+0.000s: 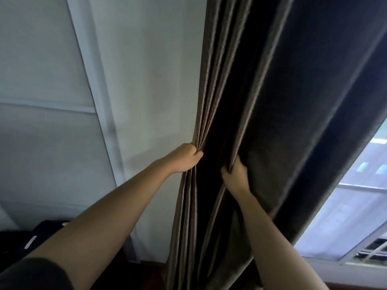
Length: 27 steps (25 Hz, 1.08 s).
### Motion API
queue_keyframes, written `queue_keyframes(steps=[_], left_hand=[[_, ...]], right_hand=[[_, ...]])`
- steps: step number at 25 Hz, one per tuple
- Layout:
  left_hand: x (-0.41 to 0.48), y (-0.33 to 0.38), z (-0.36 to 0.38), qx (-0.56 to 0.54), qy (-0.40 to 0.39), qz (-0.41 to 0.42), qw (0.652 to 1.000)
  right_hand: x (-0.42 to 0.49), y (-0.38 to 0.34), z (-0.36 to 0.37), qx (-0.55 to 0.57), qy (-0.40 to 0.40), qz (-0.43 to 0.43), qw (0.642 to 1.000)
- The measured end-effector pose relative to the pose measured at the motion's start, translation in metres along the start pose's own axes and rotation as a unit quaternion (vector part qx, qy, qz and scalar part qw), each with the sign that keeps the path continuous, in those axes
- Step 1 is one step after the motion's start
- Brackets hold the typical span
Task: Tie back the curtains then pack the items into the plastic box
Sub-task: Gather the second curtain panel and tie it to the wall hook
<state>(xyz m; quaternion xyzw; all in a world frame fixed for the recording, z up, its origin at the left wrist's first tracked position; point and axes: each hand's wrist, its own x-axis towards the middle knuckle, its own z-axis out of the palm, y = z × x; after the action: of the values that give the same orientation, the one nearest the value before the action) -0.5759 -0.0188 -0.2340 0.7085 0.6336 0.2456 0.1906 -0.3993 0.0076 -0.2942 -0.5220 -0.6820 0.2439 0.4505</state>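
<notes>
The dark grey-brown curtain (293,101) hangs from 12 o'clock down to 6 o'clock, filling the middle and right of the view, with the window (356,206) showing past its edge at 4 o'clock. The left hand (185,159) is closed round a bunch of narrow pleats at the curtain's left edge. The right hand (235,173), just to its 3 o'clock, pinches a further fold between curled fingers and thumb.

The step looks like gathering the cloth before tying. To do it well, bring the right hand's fold across to the left hand's bunch, keep the pleats stacked evenly, and take in the loose panel toward 2 o'clock so that none sags out. No tie-back is visible.

The plastic box is not in view. A dark case-like thing (25,237) sits at 8 o'clock; its contents cannot be seen.
</notes>
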Motion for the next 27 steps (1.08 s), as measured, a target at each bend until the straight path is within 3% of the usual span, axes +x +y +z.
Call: queue_keyframes(steps=[6, 16, 19, 23, 24, 25, 26, 27], left_hand=[[0.002, 0.008, 0.006, -0.042, -0.030, 0.009, 0.999], [0.002, 0.030, 0.016, -0.069, -0.062, 0.010, 0.996], [0.002, 0.034, 0.022, -0.047, -0.040, 0.004, 0.998], [0.001, 0.038, 0.032, 0.040, 0.004, 0.038, 0.998], [0.001, 0.036, 0.031, 0.047, 0.017, 0.042, 0.998], [0.001, 0.032, 0.029, 0.046, 0.033, 0.040, 0.998], [0.001, 0.026, 0.027, 0.034, 0.045, 0.037, 0.998], [0.000, 0.018, 0.025, 0.012, 0.047, 0.036, 0.998]], right_hand=[[-0.032, 0.017, 0.034, -0.013, -0.123, -0.012, 0.992], [-0.029, 0.009, 0.040, -0.049, -0.155, 0.028, 0.986], [-0.041, 0.003, 0.049, -0.072, -0.168, 0.037, 0.983], [-0.053, -0.003, 0.043, -0.075, -0.241, 0.051, 0.966], [-0.056, -0.005, 0.034, -0.076, -0.229, 0.027, 0.970], [-0.059, -0.007, 0.024, -0.091, -0.160, -0.018, 0.983], [-0.063, -0.005, 0.013, -0.114, -0.025, -0.071, 0.991], [-0.064, -0.003, 0.001, -0.134, 0.137, -0.113, 0.975]])
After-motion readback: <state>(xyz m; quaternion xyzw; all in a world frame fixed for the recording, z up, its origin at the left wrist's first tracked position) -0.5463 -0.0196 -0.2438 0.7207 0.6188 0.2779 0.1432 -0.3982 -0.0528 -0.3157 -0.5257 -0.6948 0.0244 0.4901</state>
